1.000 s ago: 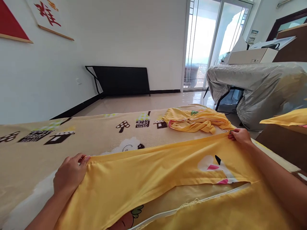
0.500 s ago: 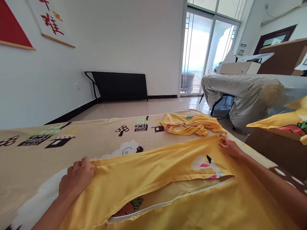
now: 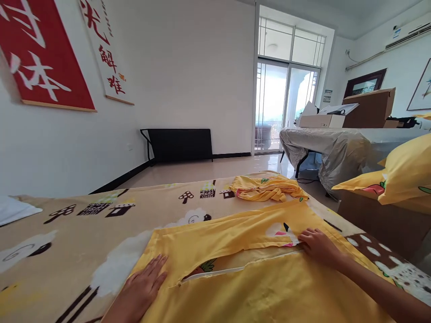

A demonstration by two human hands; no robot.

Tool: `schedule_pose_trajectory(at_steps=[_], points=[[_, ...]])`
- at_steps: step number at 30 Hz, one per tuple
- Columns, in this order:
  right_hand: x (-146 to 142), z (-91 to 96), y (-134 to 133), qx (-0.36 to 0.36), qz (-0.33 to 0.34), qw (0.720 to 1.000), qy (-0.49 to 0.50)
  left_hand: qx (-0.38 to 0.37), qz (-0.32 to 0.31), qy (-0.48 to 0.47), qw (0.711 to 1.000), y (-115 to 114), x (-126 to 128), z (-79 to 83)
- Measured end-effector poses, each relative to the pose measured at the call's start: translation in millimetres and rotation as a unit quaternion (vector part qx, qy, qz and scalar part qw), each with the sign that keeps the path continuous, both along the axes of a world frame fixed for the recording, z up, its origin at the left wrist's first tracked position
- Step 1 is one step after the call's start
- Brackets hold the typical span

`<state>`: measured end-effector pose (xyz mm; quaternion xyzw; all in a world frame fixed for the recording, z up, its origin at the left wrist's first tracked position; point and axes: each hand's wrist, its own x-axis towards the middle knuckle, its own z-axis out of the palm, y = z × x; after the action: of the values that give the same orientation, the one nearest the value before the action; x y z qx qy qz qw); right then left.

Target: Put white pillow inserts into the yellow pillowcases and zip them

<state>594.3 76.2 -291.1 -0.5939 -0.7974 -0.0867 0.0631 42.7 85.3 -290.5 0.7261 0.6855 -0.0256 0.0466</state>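
A yellow fabric cover (image 3: 235, 287) with a rabbit print lies spread over a patterned blanket (image 3: 131, 251). A long slit with a pale, frayed edge runs across it, and a carrot print shows inside. My left hand (image 3: 143, 287) rests flat on the cover, left of the slit, fingers stretched out. At the slit's right end, my right hand (image 3: 318, 244) lies on the cloth beside the rabbit print, its fingers slightly bent and its thumb not clearly seen. Beyond the cover's far edge sits a crumpled yellow cloth (image 3: 266, 187).
Yellow pillows (image 3: 404, 172) with carrot prints are piled at the right. A plastic-covered table (image 3: 323, 141) behind carries boxes (image 3: 368, 107). A folded black frame (image 3: 180, 144) leans against the far wall. White cloth (image 3: 16, 210) lies at the left edge.
My left hand has left the cover's far left corner and flattened nearer to me. My right hand has come from the far right corner to the slit's end. The view has tilted up.
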Motion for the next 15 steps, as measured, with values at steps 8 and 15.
schedule_pose_trajectory(at_steps=[8,15], points=[[15.1,-1.5,-1.7,0.041,-0.104,0.993,-0.037,0.028,0.010,-0.006,1.000,-9.8,-21.2,-14.0],[23.6,-3.8,-15.9,0.024,-0.082,0.996,0.007,0.042,0.032,0.008,0.999,-16.9,-16.8,-7.2]])
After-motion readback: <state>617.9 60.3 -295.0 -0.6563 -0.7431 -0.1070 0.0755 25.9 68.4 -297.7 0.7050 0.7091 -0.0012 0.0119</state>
